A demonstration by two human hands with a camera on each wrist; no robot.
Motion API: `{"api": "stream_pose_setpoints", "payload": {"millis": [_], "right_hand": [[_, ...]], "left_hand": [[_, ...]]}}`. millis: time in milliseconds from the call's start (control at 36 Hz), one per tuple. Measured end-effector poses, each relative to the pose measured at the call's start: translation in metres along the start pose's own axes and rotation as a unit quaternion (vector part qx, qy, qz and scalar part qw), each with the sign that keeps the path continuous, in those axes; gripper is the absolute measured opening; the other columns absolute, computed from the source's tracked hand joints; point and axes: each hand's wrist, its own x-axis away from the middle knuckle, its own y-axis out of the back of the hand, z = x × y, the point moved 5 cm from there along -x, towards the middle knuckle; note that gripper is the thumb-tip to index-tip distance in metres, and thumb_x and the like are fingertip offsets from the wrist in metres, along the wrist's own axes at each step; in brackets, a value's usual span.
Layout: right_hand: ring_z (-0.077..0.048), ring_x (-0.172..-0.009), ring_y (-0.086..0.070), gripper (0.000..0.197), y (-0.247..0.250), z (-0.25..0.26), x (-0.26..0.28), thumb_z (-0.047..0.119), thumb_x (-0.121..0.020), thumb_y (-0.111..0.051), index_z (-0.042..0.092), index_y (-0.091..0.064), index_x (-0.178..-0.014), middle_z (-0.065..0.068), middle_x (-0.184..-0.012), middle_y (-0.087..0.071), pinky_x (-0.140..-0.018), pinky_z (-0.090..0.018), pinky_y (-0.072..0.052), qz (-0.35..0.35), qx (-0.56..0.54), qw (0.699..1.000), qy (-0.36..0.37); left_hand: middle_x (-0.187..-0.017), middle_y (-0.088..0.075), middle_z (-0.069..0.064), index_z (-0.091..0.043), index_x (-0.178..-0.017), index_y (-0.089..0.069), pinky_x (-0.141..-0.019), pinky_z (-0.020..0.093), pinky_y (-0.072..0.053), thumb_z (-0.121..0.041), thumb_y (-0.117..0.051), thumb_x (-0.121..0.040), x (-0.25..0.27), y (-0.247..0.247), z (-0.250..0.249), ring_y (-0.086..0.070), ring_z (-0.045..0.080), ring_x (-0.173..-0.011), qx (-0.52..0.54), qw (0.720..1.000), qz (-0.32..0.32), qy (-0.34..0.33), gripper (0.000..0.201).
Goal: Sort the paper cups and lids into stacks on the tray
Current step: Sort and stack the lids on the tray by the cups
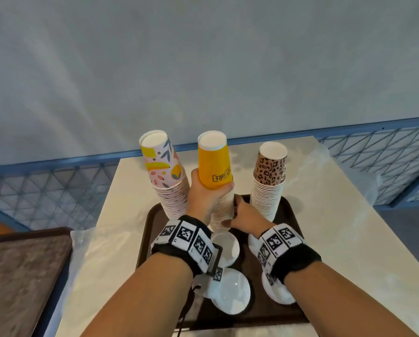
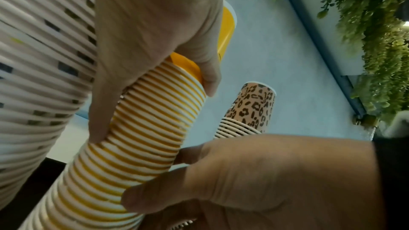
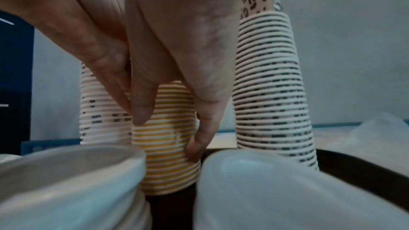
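Observation:
Three upside-down cup stacks stand at the back of a dark brown tray (image 1: 154,222): floral pink (image 1: 164,171), yellow (image 1: 214,161) and leopard-print (image 1: 270,171). My left hand (image 1: 203,190) grips the yellow stack (image 2: 155,128) just under its top cup, thumb on one side and fingers on the other. My right hand (image 1: 242,212) holds the same stack (image 3: 168,163) lower down, fingers and thumb curled round the rims. White lids lie on the near half of the tray in low piles (image 1: 224,246), (image 1: 232,290), (image 1: 276,290), partly hidden under my wrists.
The tray sits on a white table (image 1: 337,239). Crumpled clear plastic bags lie to the left (image 1: 94,239) and at the back right (image 1: 337,171). Another brown tray (image 1: 21,276) stands at the near left. A blue mesh railing (image 1: 45,190) runs behind the table.

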Motion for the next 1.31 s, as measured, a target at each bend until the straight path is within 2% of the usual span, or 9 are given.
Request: {"api": "stream_pose_setpoints", "payload": {"millis": [194,333,500,639,750,861,972,1111,1306], "right_hand": [[-0.030,-0.122,-0.051,0.095,-0.018,-0.005,-0.009,0.030,-0.071,-0.077,0.013,-0.018,-0.143,-0.010,-0.134,-0.051,-0.102,-0.041,-0.044,-0.009,-0.069,0.996,-0.054],[-0.029,-0.111,-0.057,0.102,-0.014,-0.008,-0.012,0.054,-0.046,-0.080,0.019,-0.034,-0.130,-0.007,-0.117,-0.060,-0.096,-0.046,-0.047,-0.106,-0.096,0.990,-0.004],[-0.027,-0.111,-0.055,0.108,0.011,0.018,0.005,0.069,-0.034,-0.072,0.026,-0.041,-0.128,-0.008,-0.119,-0.058,-0.094,-0.044,-0.050,-0.124,-0.092,0.986,0.062],[0.016,-0.090,-0.053,0.062,0.015,0.067,0.045,0.021,-0.069,-0.079,0.021,-0.045,-0.121,0.016,-0.108,-0.057,-0.077,0.001,-0.043,-0.005,-0.160,0.978,0.130],[-0.019,-0.115,-0.056,0.082,0.009,0.104,0.067,0.036,-0.055,-0.079,0.027,-0.044,-0.128,-0.004,-0.126,-0.056,-0.097,-0.035,-0.049,-0.014,-0.130,0.973,0.191],[-0.013,-0.111,-0.058,0.084,0.001,0.139,0.087,0.030,-0.059,-0.086,0.025,-0.043,-0.130,0.000,-0.126,-0.056,-0.093,-0.031,-0.052,0.000,-0.092,0.961,0.260],[0.000,-0.104,-0.051,0.079,0.002,0.158,0.084,0.011,-0.068,-0.081,0.033,-0.033,-0.128,0.028,-0.109,-0.041,-0.085,-0.008,-0.044,0.058,-0.006,0.963,0.264],[-0.022,-0.121,-0.048,0.078,0.019,0.152,0.046,0.021,-0.068,-0.081,0.019,-0.036,-0.132,-0.006,-0.132,-0.041,-0.099,-0.035,-0.043,-0.160,-0.079,0.971,0.158],[-0.025,-0.122,-0.051,0.101,-0.029,0.153,-0.004,0.033,-0.054,-0.087,0.019,-0.030,-0.136,-0.006,-0.135,-0.047,-0.101,-0.048,-0.044,-0.186,-0.154,0.962,0.127]], "left_hand": [[-0.115,-0.061,-0.001,-0.027,-0.118,-0.042,-0.093,0.041,-0.048,-0.014,-0.084,-0.065,0.003,0.005,0.001,-0.058,0.020,-0.105,0.010,0.999,0.031,-0.009,0.069],[-0.118,-0.063,-0.002,-0.027,-0.123,-0.044,-0.097,0.047,-0.050,-0.032,-0.085,-0.046,0.019,0.012,-0.019,-0.061,0.017,-0.109,0.022,0.997,0.064,-0.044,0.087],[-0.113,-0.058,-0.020,-0.034,-0.123,-0.040,-0.084,0.018,-0.050,-0.023,-0.086,-0.062,0.043,0.037,-0.060,-0.057,-0.007,-0.102,-0.015,0.987,0.101,-0.128,0.078],[-0.125,-0.056,-0.016,-0.048,-0.124,-0.036,-0.090,0.018,-0.050,-0.029,-0.089,-0.056,0.067,0.067,-0.062,-0.054,-0.001,-0.115,-0.049,0.980,0.120,-0.152,0.088],[-0.116,-0.066,-0.011,-0.034,-0.126,-0.044,-0.088,0.028,-0.054,-0.021,-0.090,-0.053,0.076,0.097,-0.051,-0.062,0.006,-0.109,-0.028,0.985,0.092,-0.142,0.087],[-0.117,-0.069,-0.005,-0.021,-0.126,-0.052,-0.091,0.040,-0.055,-0.024,-0.090,-0.049,0.078,0.130,-0.048,-0.065,0.011,-0.108,-0.004,0.988,0.087,-0.131,0.086],[-0.116,-0.069,-0.007,-0.024,-0.127,-0.051,-0.084,0.029,-0.056,-0.032,-0.087,-0.042,0.073,0.165,-0.044,-0.065,0.009,-0.107,-0.005,0.989,0.082,-0.121,0.093],[-0.114,-0.066,-0.010,-0.026,-0.130,-0.047,-0.074,0.020,-0.053,-0.032,-0.085,-0.038,0.049,0.203,-0.032,-0.063,0.005,-0.104,-0.014,0.994,0.057,-0.089,0.100],[-0.113,-0.064,-0.004,-0.023,-0.127,-0.047,-0.081,0.037,-0.051,-0.013,-0.086,-0.052,0.008,0.205,0.000,-0.059,0.011,-0.103,-0.029,0.997,0.064,-0.028,0.085]]}}
